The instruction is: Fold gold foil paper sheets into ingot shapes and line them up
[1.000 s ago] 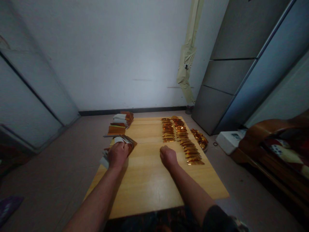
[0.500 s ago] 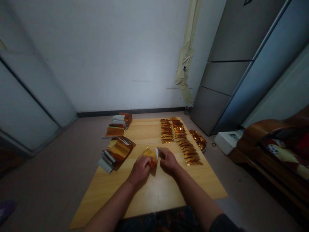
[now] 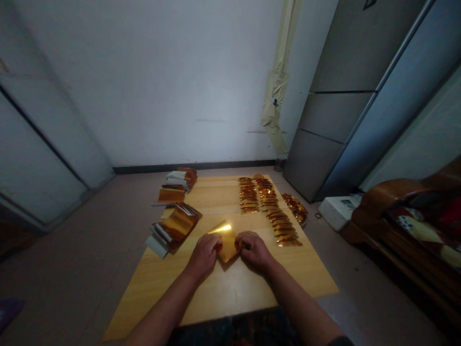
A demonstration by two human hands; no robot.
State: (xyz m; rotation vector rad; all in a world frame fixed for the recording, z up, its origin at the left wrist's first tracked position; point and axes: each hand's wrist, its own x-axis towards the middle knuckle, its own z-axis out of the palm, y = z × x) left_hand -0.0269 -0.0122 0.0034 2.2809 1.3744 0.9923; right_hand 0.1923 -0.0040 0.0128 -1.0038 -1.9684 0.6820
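Note:
A shiny gold foil paper sheet (image 3: 227, 244) is held over the middle of the wooden table (image 3: 230, 298), one corner toward me and its sides curling up. My left hand (image 3: 206, 250) is closed on the sheet's left side. On the opposite side my right hand (image 3: 254, 249) pinches the paper, fingers bent. To the left lies a loose stack of gold paper sheets (image 3: 178, 224), some with pale backs showing. Rows of folded gold paper pieces (image 3: 284, 226) line the table's right side.
Another pile of gold and pale sheets (image 3: 178, 185) sits at the table's far left corner. Beyond the right edge is a heap of gold pieces (image 3: 295, 207). A grey fridge (image 3: 324, 115), a white box (image 3: 336, 211) and a wooden seat (image 3: 392, 211) stand to the right.
The gold sheet, earlier turned partly edge-on with its white side showing, now lies opened out with its gold face up. My right hand has taken hold of its right side.

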